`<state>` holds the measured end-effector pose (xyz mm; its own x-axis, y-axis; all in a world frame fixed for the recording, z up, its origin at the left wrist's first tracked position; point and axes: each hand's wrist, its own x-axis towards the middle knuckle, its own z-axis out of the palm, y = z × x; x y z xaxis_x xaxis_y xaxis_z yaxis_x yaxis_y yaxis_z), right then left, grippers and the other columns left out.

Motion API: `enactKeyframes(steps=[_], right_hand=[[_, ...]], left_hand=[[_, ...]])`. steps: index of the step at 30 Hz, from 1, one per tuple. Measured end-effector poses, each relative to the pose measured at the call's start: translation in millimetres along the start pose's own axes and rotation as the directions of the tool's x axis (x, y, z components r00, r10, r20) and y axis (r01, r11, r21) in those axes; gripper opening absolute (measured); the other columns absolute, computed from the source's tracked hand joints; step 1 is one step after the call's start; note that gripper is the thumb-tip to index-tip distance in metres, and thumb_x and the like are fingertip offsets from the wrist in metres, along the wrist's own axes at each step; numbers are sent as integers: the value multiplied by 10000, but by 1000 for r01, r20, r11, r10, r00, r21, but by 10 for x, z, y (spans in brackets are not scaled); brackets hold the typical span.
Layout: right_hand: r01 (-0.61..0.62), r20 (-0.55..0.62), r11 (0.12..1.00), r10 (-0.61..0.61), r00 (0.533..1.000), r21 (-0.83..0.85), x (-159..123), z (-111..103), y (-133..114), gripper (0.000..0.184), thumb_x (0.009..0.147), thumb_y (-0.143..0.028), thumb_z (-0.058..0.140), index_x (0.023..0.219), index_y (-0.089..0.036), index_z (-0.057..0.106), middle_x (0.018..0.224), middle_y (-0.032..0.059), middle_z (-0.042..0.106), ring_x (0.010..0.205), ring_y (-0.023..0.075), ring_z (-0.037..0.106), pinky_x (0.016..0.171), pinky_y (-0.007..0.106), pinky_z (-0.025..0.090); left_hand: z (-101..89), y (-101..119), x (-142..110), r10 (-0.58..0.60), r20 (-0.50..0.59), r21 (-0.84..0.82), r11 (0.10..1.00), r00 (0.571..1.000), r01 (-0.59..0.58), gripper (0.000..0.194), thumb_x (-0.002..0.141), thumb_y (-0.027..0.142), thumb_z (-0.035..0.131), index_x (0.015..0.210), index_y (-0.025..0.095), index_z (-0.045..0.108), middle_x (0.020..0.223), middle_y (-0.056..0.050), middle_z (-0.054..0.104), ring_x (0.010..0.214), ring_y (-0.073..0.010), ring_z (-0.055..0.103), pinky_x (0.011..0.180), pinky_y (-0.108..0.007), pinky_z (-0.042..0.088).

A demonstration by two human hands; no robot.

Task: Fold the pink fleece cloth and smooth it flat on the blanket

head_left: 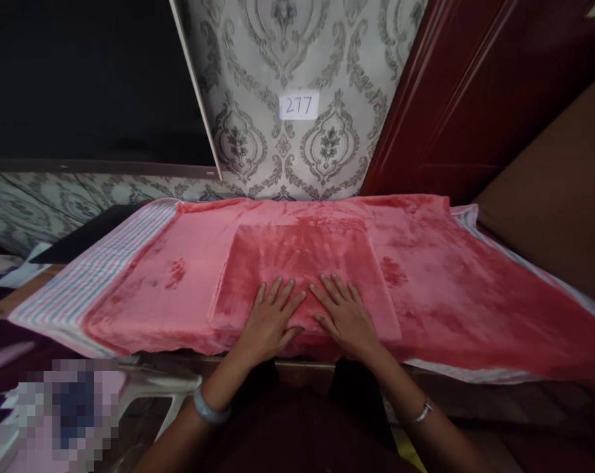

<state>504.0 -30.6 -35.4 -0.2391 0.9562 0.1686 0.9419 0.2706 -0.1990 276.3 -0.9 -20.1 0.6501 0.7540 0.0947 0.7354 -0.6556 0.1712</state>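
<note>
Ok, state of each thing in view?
left hand, open, flat on folded blanket
right hand, open, flat on folded blanket
folded pink plush blanket, folded rectangular, lying on spread blanket
spread pink plush blanket, laid out, creased
striped sheet, spread underneath, edge showing
paper card, fixed to wall, reads 277

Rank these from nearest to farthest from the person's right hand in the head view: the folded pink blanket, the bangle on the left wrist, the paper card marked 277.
1. Folded pink plush blanket: directly under the right hand.
2. Pale bangle: on the left wrist, toward the viewer.
3. Paper card marked 277: on the patterned wall, beyond the blanket.
</note>
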Motion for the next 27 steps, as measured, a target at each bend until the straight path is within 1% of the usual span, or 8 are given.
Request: enactKeyframes(steps=[5,8,10,14,16,20,22,27], right_hand=[[129,35,909,-155,987,396,182,-253,336,545,1023,-569,412,1465,-283,556,1561,91,453,1468,298,364,1208,569,268],[108,-130,706,-23,991,700,565,-547,574,612,969,-633,496,1466,-279,545,1516,107,510,1399,291,463,1196,541,319],[76,-161,414,173,972,907,921,-763,685,666,952,-653,505,1526,-322,437,1574,89,435,1391,274,473,1171,533,365],[155,14,-366,420,908,918,1604,-1054,789,681,1005,-632,306,1580,-269,258,1558,164,398,1254,256,595,1040,522,505],[246,76,-520,522,850,818,1814,-1038,815,676,1014,-608,272,1585,-253,210,1549,184,385,1236,247,601,1015,516,520],[301,184,-597,615,767,744,1915,-664,926,604,1012,-615,206,1541,-328,249,1541,141,381,1243,219,587,1028,530,502],[314,222,-633,620,752,707,1867,-427,1033,604,1002,-642,150,1492,-324,305,1521,141,396,1235,221,591,1030,540,499],[395,178,-728,571,801,560,1760,-99,1318,635,965,-740,243,1243,-231,500,1458,187,456,1296,272,545,1067,574,464]], left_hand=[[-442,-300,2,135,111,-352,932,985,-88,660,977,556,516,1572,312,366,1642,-72,340,1532,-295,270,1246,-559,226],[-861,-516,261,106,45,-625,779,993,-54,578,963,527,563,1482,277,522,1567,-86,469,1462,-288,412,1241,-497,277],[-1118,-623,574,21,-41,-832,552,999,-46,556,931,505,627,1423,249,583,1532,-106,513,1428,-311,459,1231,-510,291],[-1378,-815,1320,-247,-119,-962,-211,962,-174,461,966,453,542,1316,161,608,1411,-191,603,1328,-343,564,1113,-542,450],[-1330,-935,1597,-468,-51,-845,-451,882,-288,397,995,405,442,1249,145,601,1402,-216,591,1332,-341,562,1049,-527,514],[-948,-1205,1756,-638,178,-673,-634,749,-381,321,999,333,377,1213,173,554,1489,-228,491,1406,-353,481,975,-548,566],[-736,-1324,1696,-647,212,-622,-667,732,-410,336,995,333,383,1265,183,514,1525,-238,440,1421,-366,456,947,-552,582],[-507,-1493,1583,-601,166,-528,-724,782,-444,453,987,419,455,1387,211,412,1545,-264,396,1426,-405,424,911,-577,596]])
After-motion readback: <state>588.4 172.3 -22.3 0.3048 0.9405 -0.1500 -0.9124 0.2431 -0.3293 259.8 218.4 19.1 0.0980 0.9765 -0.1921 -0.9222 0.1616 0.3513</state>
